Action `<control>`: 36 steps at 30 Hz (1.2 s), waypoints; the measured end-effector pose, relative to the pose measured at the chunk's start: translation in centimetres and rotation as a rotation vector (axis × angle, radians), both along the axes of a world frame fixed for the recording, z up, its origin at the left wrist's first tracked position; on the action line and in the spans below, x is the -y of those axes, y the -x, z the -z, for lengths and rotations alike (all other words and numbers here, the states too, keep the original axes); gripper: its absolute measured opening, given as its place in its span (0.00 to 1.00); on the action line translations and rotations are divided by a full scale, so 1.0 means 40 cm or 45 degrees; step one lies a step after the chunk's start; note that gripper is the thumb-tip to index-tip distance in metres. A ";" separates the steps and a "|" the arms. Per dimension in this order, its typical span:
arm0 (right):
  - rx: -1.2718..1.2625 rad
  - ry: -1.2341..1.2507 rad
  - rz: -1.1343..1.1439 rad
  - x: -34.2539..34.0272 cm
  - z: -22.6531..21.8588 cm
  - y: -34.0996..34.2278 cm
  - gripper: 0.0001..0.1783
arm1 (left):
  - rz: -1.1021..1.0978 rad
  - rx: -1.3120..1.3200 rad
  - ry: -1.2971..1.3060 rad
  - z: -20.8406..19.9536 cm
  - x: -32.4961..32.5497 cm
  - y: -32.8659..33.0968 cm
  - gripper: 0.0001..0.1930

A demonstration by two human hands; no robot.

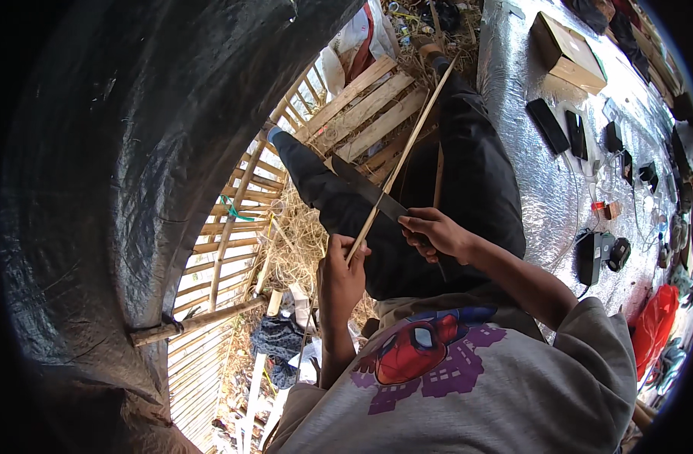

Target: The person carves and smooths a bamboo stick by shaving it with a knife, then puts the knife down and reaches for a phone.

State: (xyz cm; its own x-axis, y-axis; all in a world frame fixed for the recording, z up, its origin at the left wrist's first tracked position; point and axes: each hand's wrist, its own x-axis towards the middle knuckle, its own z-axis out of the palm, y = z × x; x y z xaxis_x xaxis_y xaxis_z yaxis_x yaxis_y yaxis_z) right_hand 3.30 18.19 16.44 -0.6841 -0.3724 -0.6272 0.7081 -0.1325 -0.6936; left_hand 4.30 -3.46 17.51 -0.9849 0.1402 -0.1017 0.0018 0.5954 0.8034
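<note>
My left hand (343,274) is closed round the near end of a long, thin bamboo strip (413,140). The strip slants up and away to the right, past my outstretched legs. In my right hand (437,233) is a machete (356,181), its dark, wide blade pointing to the far left. Blade and strip cross just ahead of my hands, above my dark trousers (479,166). Whether the edge bites into the strip, I cannot tell. My fingers hide most of the machete's handle.
A slatted wooden platform (373,106) lies between my feet. At left are a bamboo slat wall (233,219) and a black plastic sheet (146,174). To my right, a silver foil mat (505,68) carries a cardboard box (569,57), phones, cables and small black devices. Straw (297,227) lies beside my left leg.
</note>
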 end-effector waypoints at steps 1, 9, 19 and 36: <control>-0.009 0.013 -0.004 0.007 0.000 0.003 0.17 | -0.054 -0.008 0.116 -0.012 0.004 0.001 0.11; -0.057 0.076 0.036 0.011 0.004 0.020 0.17 | -0.192 0.080 -0.429 -0.020 0.062 -0.016 0.12; -0.082 0.045 0.137 0.008 -0.024 0.026 0.17 | -0.413 -0.301 -0.761 0.088 -0.017 -0.012 0.10; -0.044 0.086 0.068 0.011 -0.047 -0.010 0.17 | -0.441 -0.338 -0.685 0.099 -0.046 0.002 0.09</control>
